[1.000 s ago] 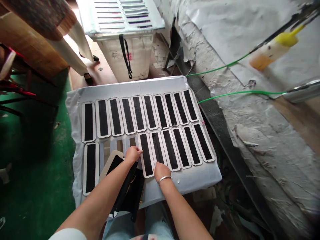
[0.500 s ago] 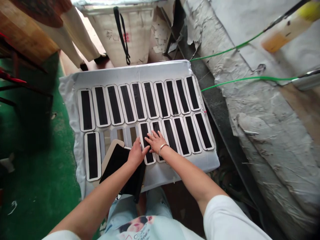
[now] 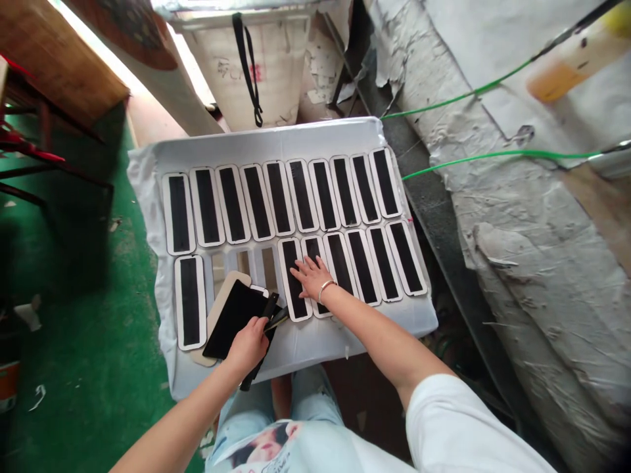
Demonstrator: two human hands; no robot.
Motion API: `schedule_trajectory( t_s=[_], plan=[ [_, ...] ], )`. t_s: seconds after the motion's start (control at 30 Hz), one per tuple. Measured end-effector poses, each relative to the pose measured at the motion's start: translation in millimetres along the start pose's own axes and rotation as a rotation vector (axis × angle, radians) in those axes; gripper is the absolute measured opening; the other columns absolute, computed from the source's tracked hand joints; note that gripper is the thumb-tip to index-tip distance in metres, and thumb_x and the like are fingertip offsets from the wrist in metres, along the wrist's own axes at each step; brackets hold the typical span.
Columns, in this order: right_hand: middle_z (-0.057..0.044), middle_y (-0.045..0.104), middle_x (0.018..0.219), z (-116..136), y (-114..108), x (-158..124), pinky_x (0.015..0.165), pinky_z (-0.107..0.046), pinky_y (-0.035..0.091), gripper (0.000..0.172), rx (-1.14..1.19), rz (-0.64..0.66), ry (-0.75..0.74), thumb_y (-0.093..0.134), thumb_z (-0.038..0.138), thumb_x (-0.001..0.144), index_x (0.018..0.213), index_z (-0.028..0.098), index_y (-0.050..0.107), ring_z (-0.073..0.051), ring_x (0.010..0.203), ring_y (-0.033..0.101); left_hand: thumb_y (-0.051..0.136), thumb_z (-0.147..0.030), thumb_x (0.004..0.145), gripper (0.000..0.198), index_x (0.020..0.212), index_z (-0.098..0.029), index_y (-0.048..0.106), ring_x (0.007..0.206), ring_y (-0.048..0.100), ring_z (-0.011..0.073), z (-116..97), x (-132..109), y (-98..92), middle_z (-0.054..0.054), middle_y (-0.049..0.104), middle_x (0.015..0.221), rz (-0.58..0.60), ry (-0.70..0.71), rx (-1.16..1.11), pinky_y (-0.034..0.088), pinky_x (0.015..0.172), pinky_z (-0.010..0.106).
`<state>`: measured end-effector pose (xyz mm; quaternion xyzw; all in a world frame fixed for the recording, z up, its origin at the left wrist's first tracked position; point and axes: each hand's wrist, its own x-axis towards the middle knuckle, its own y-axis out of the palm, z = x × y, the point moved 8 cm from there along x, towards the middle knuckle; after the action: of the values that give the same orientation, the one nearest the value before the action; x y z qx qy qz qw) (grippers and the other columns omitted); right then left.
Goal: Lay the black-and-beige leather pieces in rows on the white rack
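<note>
White rounded panels with black strips down the middle lie in two rows on a cloth-covered board [image 3: 305, 348]. My right hand [image 3: 313, 278] rests flat, fingers spread, across two panels of the near row, including this white-edged panel [image 3: 290, 253]. My left hand [image 3: 250, 343] is closed with its fingers pinched on a narrow black strip [image 3: 271, 305], beside other dark strips. Under and beside that hand is a pile of black pieces [image 3: 229, 315] on a beige rounded card [image 3: 215, 314]. The left fingertips are partly covered by the strip.
A pale bin [image 3: 280, 72] with a black strap [image 3: 246, 66] stands behind the board. Green cords [image 3: 493, 157] run from the right side over a paper-covered surface [image 3: 532, 243]. At left are a dark-legged stool [image 3: 29, 151] and green floor [image 3: 133, 295]. A person's leg shows behind.
My left hand has moved from the panel back toward me to the black pile, closing on a strip. My right hand stays over the panels. The view has shifted slightly.
</note>
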<state>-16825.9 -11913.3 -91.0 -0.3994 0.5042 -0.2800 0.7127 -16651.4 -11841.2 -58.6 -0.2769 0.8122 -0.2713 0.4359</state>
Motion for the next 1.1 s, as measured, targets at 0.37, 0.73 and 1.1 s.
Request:
schedule_trajectory(
  t_s=[0.37, 0.73, 1.1],
  plan=[
    [-0.010, 0.023, 0.147, 3, -4, -2, 0.107, -0.056, 0.005, 0.082, 0.006, -0.061, 0.009, 0.072, 0.038, 0.066, 0.137, 0.022, 0.035, -0.032, 0.135, 0.011, 0.063, -0.029, 0.065, 0.026, 0.086, -0.015, 0.057, 0.061, 0.051, 0.0111, 43, -49, -22.1, 0.000, 0.056, 0.072, 0.306, -0.204, -1.097, 0.040, 0.057, 0.022],
    [-0.012, 0.060, 0.111, 101, 18, -49, 0.078, -0.039, 0.050, 0.055, 1.286, 0.182, 0.284, 0.040, 0.053, 0.086, 0.127, 0.017, 0.044, -0.022, 0.097, 0.060, 0.054, -0.012, 0.068, 0.003, 0.070, -0.015, 0.054, 0.065, 0.043, 0.0097, -29, -88, -2.7, -0.002, 0.045, 0.072, 0.232, 0.174, -0.814, 0.035, 0.059, 0.021],
    [-0.007, 0.067, 0.094, 81, 4, -130, 0.088, -0.037, 0.045, 0.046, 1.712, 0.378, 0.078, 0.073, 0.035, 0.063, 0.102, 0.013, 0.062, -0.019, 0.088, 0.061, 0.056, -0.031, 0.078, 0.027, 0.102, -0.020, 0.064, 0.082, 0.059, 0.0159, -37, -47, -48.9, 0.004, 0.064, 0.092, 0.228, 0.320, -0.790, 0.046, 0.074, 0.026]
  ],
)
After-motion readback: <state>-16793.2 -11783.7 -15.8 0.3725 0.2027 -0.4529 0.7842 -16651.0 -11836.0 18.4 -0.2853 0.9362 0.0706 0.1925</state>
